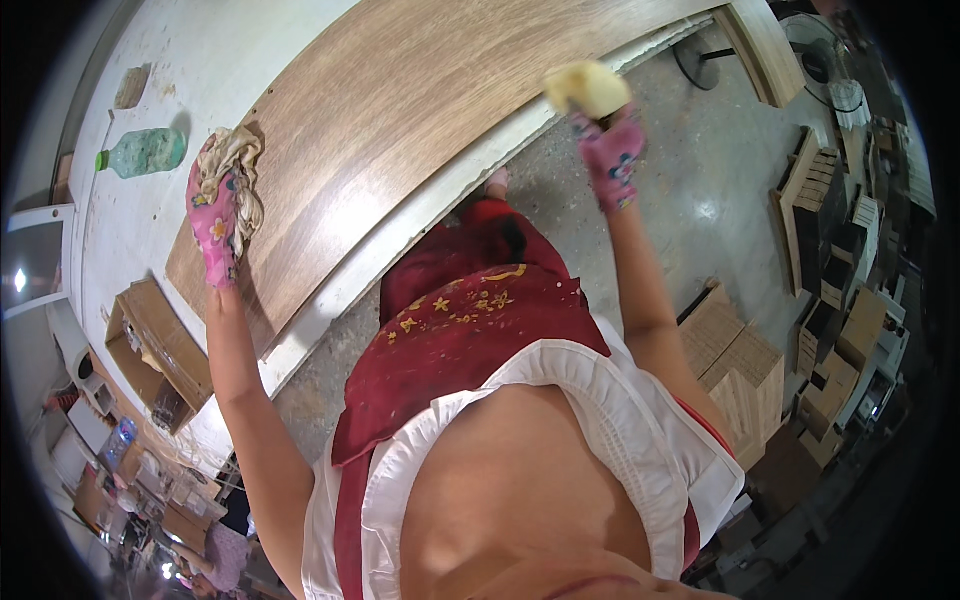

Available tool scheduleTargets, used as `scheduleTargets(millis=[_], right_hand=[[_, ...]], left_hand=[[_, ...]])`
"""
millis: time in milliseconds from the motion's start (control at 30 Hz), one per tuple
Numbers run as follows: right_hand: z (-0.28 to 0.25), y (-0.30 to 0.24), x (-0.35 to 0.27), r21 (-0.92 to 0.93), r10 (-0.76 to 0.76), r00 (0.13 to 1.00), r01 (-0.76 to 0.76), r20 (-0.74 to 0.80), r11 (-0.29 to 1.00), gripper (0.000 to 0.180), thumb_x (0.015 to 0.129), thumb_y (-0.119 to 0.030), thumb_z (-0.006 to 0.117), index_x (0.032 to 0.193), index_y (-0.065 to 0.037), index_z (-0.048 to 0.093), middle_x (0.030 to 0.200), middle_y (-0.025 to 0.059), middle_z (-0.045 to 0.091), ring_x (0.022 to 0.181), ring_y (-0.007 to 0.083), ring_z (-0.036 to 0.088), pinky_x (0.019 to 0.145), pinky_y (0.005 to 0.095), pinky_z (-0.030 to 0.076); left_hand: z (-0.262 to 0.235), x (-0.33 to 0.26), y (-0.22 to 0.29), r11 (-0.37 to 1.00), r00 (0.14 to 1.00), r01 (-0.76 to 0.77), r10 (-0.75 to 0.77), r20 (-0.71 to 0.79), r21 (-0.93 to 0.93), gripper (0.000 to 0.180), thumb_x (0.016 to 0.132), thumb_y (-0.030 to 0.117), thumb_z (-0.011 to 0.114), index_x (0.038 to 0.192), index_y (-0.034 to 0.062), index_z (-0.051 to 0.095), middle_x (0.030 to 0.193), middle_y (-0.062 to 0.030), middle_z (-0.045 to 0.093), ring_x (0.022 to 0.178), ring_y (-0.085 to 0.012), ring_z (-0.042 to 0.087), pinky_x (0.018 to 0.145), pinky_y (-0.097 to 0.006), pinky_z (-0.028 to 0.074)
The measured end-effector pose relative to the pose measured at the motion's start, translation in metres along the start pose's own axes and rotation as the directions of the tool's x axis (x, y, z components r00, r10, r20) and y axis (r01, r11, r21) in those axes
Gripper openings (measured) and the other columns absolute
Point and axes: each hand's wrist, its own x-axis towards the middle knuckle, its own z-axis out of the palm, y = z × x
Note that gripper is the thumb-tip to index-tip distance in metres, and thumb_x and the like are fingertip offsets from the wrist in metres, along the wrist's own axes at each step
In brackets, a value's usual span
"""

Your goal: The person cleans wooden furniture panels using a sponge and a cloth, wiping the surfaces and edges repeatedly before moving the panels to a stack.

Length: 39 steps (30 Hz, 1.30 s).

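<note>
A long wood-grain board (400, 120) lies on a white worktable (240, 60). My left hand (212, 228), in a pink flowered glove, is at the board's left end, closed on a crumpled beige rag (243, 165). My right hand (613, 158), in a matching glove, is raised beyond the board's near edge on the right. It grips a pale yellow pad (592, 87), smeared by motion; I cannot tell whether it is a sponge or a folded cloth. Left of the rag, a green-tinted plastic bottle (148, 153) with a green cap lies on its side.
A small brownish block (131, 88) sits beyond the bottle. An open cardboard box (158, 352) stands at the table's left. Stacked wood panels (735, 375) and cartons (838, 385) are on the right, over a grey floor (680, 240). Another person (222, 558) is at lower left.
</note>
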Motion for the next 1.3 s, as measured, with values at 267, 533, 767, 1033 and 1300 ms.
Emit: scheduleTargets(millis=[267, 533, 767, 1033, 1300], right_hand=[[0.023, -0.062, -0.050, 0.280, -0.003, 0.991, -0.035, 0.137, 0.959, 0.042, 0.072, -0.019, 0.072, 0.103, 0.003, 0.054, 0.089, 0.0134, 0.065, 0.077, 0.0201, 0.064, 0.068, 0.0284, 0.052], [0.045, -0.099, -0.091, -0.006, -0.041, 0.933, 0.046, 0.359, 0.999, 0.042, 0.076, -0.016, 0.066, 0.111, 0.001, 0.049, 0.097, 0.0133, 0.063, 0.089, 0.0201, 0.062, 0.079, 0.0320, 0.051], [0.042, -0.061, -0.078, 0.330, 0.059, 0.984, -0.113, 0.169, 0.937, 0.036, 0.081, 0.002, 0.056, 0.115, 0.006, 0.044, 0.102, 0.0131, 0.058, 0.090, 0.0180, 0.060, 0.067, 0.0244, 0.051], [0.122, -0.166, -0.189, 0.227, -0.452, 0.590, 0.417, 0.669, 0.880, 0.058, 0.062, -0.039, 0.072, 0.111, -0.012, 0.055, 0.094, 0.0073, 0.060, 0.084, 0.0223, 0.059, 0.075, 0.0388, 0.044], [0.117, -0.172, -0.174, 0.031, -0.576, 0.576, 0.691, 0.580, 0.722, 0.063, 0.058, -0.046, 0.071, 0.111, -0.017, 0.057, 0.090, 0.0031, 0.057, 0.084, 0.0251, 0.054, 0.072, 0.0377, 0.042]], left_hand=[[-0.010, 0.009, -0.009, 0.989, 0.996, -0.081, 0.077, 0.042, 0.124, 0.048, 0.080, -0.001, 0.059, 0.126, -0.0008, 0.046, 0.118, -0.0097, 0.057, 0.107, -0.0160, 0.055, 0.094, -0.026, 0.041], [-0.006, 0.018, -0.026, 0.977, 0.981, -0.172, 0.160, 0.106, 0.123, 0.046, 0.084, 0.000, 0.055, 0.129, -0.0007, 0.042, 0.123, -0.0096, 0.054, 0.108, -0.0161, 0.054, 0.094, -0.026, 0.041], [-0.102, -0.038, -0.039, 1.000, 0.999, -0.029, 0.029, -0.038, -0.002, 0.049, 0.084, -0.007, 0.053, 0.130, -0.0021, 0.040, 0.123, -0.0108, 0.053, 0.111, -0.0174, 0.052, 0.097, -0.027, 0.040], [-0.132, -0.064, -0.036, 0.941, 0.975, -0.205, 0.219, -0.023, 0.271, 0.048, 0.084, -0.006, 0.055, 0.130, -0.0012, 0.041, 0.122, -0.0102, 0.054, 0.110, -0.0163, 0.053, 0.096, -0.026, 0.040], [-0.113, -0.071, -0.006, 0.730, 0.990, 0.143, -0.114, 0.087, -0.668, 0.038, 0.086, -0.003, 0.046, 0.122, 0.0076, 0.043, 0.100, -0.0115, 0.061, 0.042, -0.0055, 0.043, 0.033, -0.013, 0.031]])
